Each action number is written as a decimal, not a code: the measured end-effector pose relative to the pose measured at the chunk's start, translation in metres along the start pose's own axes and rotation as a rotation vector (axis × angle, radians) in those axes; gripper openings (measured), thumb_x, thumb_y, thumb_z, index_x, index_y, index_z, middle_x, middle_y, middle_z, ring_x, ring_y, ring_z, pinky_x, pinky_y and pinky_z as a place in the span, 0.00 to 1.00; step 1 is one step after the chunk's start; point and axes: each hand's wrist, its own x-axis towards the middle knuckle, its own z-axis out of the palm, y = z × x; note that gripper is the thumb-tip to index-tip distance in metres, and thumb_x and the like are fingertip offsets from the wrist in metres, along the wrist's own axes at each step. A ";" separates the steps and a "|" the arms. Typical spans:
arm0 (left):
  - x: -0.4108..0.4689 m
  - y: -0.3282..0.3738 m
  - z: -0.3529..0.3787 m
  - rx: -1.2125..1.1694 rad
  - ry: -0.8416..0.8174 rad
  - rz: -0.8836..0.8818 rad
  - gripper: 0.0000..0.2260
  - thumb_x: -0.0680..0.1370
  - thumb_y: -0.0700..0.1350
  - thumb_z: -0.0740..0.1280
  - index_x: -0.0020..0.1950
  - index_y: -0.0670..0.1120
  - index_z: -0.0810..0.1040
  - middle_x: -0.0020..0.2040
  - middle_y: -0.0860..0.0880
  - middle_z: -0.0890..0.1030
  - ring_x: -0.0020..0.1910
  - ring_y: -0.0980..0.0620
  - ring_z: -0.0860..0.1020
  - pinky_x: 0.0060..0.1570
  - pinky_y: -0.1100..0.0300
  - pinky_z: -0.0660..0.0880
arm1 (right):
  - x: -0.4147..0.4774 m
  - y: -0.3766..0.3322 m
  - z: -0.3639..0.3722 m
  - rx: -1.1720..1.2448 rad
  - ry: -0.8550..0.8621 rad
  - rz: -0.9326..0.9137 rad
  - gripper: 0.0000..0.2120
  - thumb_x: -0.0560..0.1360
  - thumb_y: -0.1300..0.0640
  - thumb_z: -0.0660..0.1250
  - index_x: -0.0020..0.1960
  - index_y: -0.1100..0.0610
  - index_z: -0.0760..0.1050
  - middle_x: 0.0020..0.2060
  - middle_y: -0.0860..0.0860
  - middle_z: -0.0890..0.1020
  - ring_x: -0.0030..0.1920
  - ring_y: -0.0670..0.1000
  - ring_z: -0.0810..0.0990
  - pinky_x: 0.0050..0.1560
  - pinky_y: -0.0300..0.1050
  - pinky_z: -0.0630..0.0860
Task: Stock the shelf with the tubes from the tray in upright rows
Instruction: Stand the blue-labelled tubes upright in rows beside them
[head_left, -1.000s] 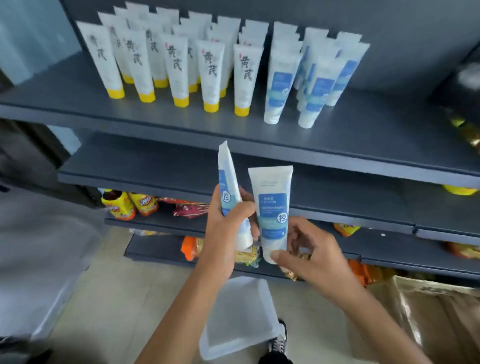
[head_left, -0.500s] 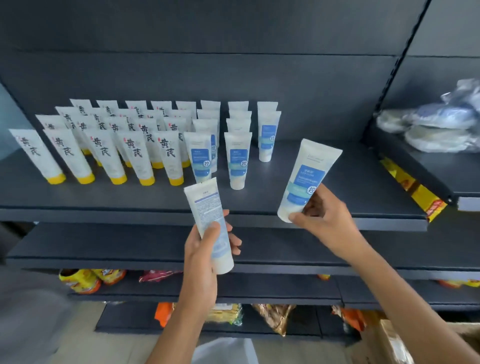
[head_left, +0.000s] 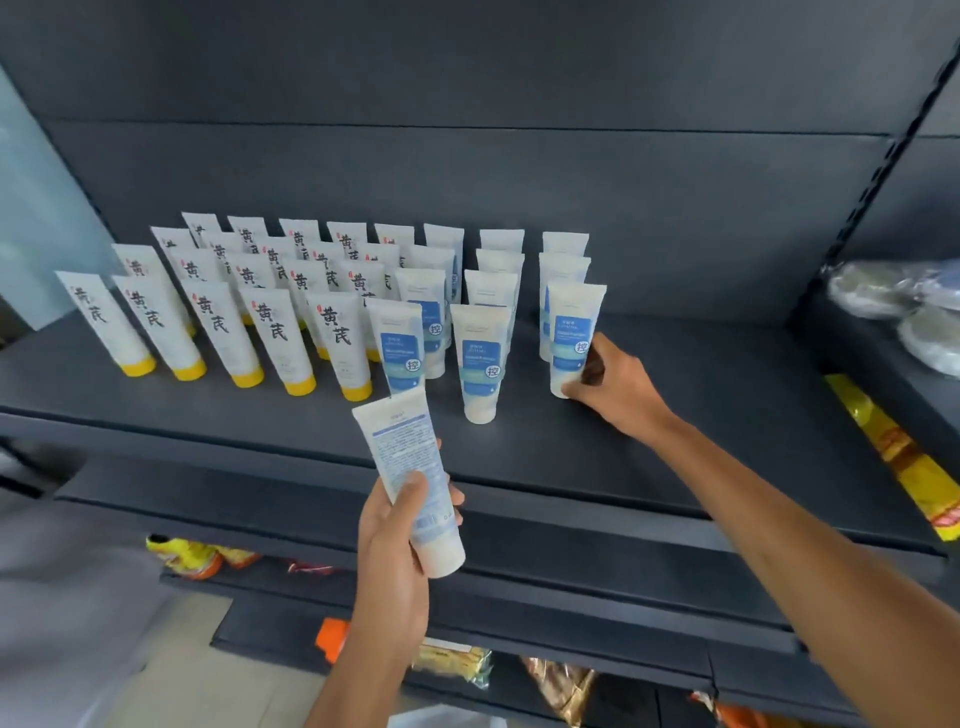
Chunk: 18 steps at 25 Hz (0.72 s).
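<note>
On the dark shelf (head_left: 675, 457) stand rows of upright tubes: yellow-capped ones (head_left: 275, 343) on the left, white-and-blue ones (head_left: 480, 364) in the middle. My right hand (head_left: 613, 387) grips a white-and-blue tube (head_left: 571, 338) that stands cap-down on the shelf at the front of the rightmost row. My left hand (head_left: 400, 525) holds another white tube (head_left: 410, 483) in front of the shelf edge, tilted, its printed back facing me. The tray is almost out of view, only a pale sliver at the bottom edge.
To the right, a neighbouring shelf carries plastic-wrapped bundles (head_left: 893, 306) and a yellow price strip (head_left: 893, 452). Lower shelves hold snack packets (head_left: 202, 558). Bare shelf surface lies right of the tube rows and along the front edge.
My right hand has carried its tube from mid-air down onto the shelf, at the front of the rightmost row. The left hand has stayed in place with its tube.
</note>
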 end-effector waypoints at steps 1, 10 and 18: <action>0.002 -0.001 0.000 -0.011 0.009 0.002 0.23 0.75 0.50 0.66 0.68 0.43 0.77 0.44 0.47 0.82 0.42 0.49 0.79 0.43 0.54 0.77 | 0.007 0.002 0.001 -0.011 -0.005 -0.013 0.23 0.72 0.58 0.74 0.65 0.49 0.73 0.51 0.43 0.83 0.48 0.41 0.82 0.50 0.40 0.79; 0.011 0.001 0.006 -0.120 -0.043 0.025 0.20 0.77 0.49 0.63 0.67 0.44 0.74 0.48 0.40 0.83 0.39 0.45 0.82 0.38 0.53 0.80 | 0.024 0.012 0.008 -0.003 -0.036 -0.046 0.24 0.74 0.56 0.75 0.67 0.47 0.71 0.53 0.44 0.83 0.51 0.45 0.82 0.52 0.42 0.81; 0.019 0.013 0.019 -0.214 -0.123 -0.039 0.23 0.82 0.54 0.57 0.71 0.43 0.75 0.50 0.41 0.81 0.44 0.45 0.78 0.49 0.50 0.76 | 0.015 0.015 0.003 0.026 0.070 0.032 0.25 0.71 0.55 0.78 0.64 0.52 0.72 0.54 0.45 0.80 0.50 0.43 0.81 0.47 0.34 0.74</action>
